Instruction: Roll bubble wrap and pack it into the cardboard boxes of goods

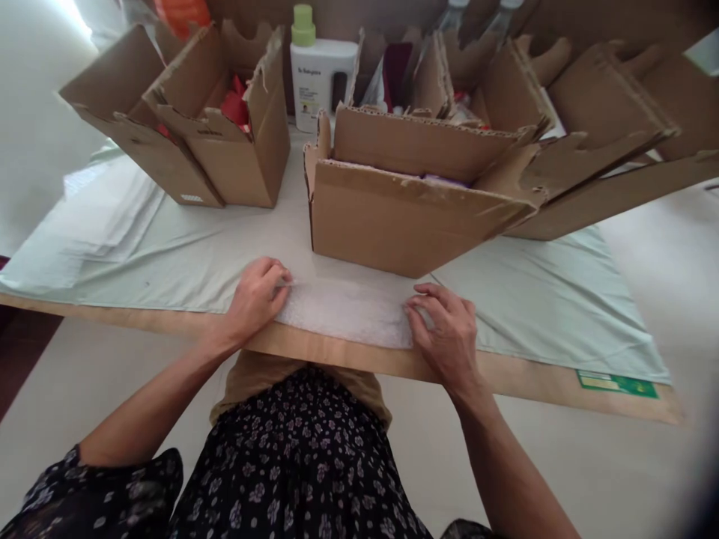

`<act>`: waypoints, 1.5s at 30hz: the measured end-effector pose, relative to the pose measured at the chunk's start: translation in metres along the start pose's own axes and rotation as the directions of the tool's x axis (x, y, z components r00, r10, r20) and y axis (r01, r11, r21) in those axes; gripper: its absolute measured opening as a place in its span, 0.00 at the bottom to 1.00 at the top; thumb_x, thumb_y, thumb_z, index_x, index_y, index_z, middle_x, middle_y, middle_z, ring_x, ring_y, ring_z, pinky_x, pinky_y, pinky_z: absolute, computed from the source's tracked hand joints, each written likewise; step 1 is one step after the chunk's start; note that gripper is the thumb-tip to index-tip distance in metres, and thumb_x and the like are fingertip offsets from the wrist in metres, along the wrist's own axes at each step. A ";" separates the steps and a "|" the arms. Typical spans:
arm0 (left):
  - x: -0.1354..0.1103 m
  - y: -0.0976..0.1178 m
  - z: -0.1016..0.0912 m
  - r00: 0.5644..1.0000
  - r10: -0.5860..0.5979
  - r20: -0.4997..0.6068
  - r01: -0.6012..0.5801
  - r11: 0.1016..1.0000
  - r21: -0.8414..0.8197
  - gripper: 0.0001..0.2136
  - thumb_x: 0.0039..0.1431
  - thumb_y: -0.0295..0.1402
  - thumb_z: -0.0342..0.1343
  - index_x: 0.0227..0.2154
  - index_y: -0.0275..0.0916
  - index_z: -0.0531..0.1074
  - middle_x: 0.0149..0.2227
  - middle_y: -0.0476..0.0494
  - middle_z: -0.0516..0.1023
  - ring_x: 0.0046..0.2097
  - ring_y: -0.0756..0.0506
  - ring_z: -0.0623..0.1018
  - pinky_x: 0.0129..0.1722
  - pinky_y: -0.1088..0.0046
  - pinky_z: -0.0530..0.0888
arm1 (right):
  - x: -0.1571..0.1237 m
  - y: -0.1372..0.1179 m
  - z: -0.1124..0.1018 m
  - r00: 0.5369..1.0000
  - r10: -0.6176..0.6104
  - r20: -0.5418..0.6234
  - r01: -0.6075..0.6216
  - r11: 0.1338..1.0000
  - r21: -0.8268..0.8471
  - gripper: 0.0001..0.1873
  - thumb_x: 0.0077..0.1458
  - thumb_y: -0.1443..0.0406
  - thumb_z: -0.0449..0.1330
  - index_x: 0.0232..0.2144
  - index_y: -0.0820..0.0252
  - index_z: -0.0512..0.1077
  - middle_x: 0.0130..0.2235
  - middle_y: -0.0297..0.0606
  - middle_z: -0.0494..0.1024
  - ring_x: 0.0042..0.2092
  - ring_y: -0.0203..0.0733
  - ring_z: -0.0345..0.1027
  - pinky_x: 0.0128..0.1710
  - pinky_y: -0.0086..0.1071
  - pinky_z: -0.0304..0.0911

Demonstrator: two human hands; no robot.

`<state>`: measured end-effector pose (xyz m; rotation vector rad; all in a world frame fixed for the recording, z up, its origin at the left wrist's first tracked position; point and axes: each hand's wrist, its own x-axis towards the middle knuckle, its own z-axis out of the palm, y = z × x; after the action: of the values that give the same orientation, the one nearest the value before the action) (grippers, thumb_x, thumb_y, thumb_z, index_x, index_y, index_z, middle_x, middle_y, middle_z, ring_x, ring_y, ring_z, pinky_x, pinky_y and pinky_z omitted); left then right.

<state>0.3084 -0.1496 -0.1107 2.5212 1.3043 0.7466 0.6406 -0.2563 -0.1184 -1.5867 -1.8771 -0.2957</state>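
Observation:
A translucent white strip of what looks like bubble wrap lies along the front edge of the table, stretched sideways between my hands. My left hand pinches its left end, thumb and fingers closed together. At the other end, my right hand grips the right edge between thumb and fingertips. Just behind the strip stands an open cardboard box, apart from both hands; a bit of something purple shows inside it.
Two more cardboard boxes stand at back left, one with red items. Beside them is a white bottle with a green cap. Several open boxes fill the back right. Thin white sheets lie at left on the pale green cloth.

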 end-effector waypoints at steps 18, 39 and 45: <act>-0.005 0.024 -0.048 0.988 0.119 -0.096 -0.146 0.918 -0.370 0.05 0.65 0.25 0.58 0.35 0.41 0.75 0.46 0.42 0.84 0.51 0.43 0.82 0.54 0.62 0.77 | 0.026 -0.017 -0.020 0.978 -0.054 0.201 -0.013 0.948 0.317 0.27 0.65 0.57 0.65 0.63 0.51 0.70 0.65 0.47 0.74 0.64 0.55 0.72 0.59 0.51 0.68; -0.053 0.001 -0.095 0.919 0.219 0.329 -0.040 0.880 -0.473 0.06 0.64 0.25 0.56 0.34 0.43 0.74 0.55 0.41 0.84 0.63 0.40 0.79 0.62 0.55 0.78 | 0.013 -0.047 -0.050 0.884 -0.358 0.299 0.255 0.908 0.333 0.11 0.67 0.72 0.58 0.42 0.54 0.79 0.42 0.36 0.86 0.45 0.44 0.79 0.49 0.44 0.68; -0.056 -0.010 -0.100 0.837 0.199 0.510 0.062 0.891 -0.450 0.18 0.66 0.45 0.60 0.56 0.48 0.75 0.64 0.39 0.77 0.64 0.36 0.78 0.61 0.56 0.78 | 0.001 -0.036 -0.056 0.802 -0.319 0.504 0.056 0.881 0.470 0.28 0.67 0.44 0.59 0.57 0.54 0.76 0.53 0.44 0.84 0.54 0.54 0.78 0.52 0.50 0.71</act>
<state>0.2222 -0.1934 -0.0491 2.1641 0.7359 0.2491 0.6251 -0.2959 -0.0669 -1.2431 -2.3483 0.5604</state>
